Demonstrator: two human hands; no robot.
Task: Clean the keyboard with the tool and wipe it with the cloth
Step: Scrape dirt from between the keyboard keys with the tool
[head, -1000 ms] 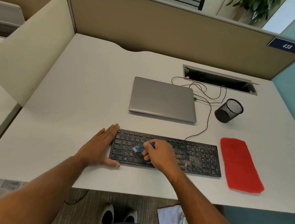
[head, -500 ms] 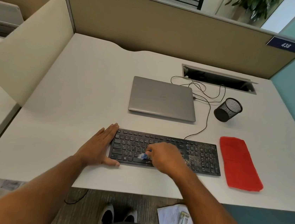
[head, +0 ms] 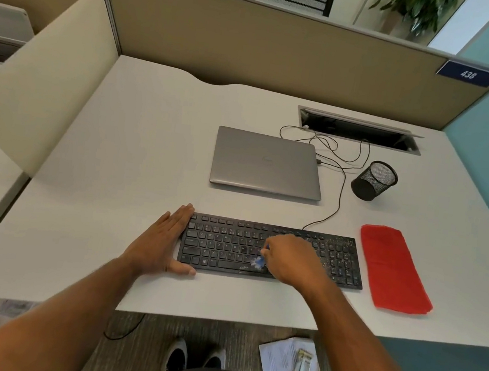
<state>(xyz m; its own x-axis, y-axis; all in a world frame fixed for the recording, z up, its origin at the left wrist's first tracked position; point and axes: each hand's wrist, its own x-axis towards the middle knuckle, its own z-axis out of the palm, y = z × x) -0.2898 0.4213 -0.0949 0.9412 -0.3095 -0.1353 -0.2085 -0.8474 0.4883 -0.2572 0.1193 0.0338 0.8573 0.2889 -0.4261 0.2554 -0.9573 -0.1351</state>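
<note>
Fingers (head: 272, 251) of the right hand (head: 292, 261) are pinching the blue brush (head: 258, 260), brushing the keyboard (head: 224, 244); crumbs (head: 329, 250) are remaining, red cloth (head: 392, 269) is waiting unused.

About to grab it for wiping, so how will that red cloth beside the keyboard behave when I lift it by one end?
The red cloth lies flat with soft folded edges, so it will likely droop and unfold. It looks thin, so probably light. Its fabric surface should grip easily rather than slip.

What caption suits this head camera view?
Right hand sweeps small blue brush over dusty black keyboard; left hand steadies it; red cloth waits.
</note>
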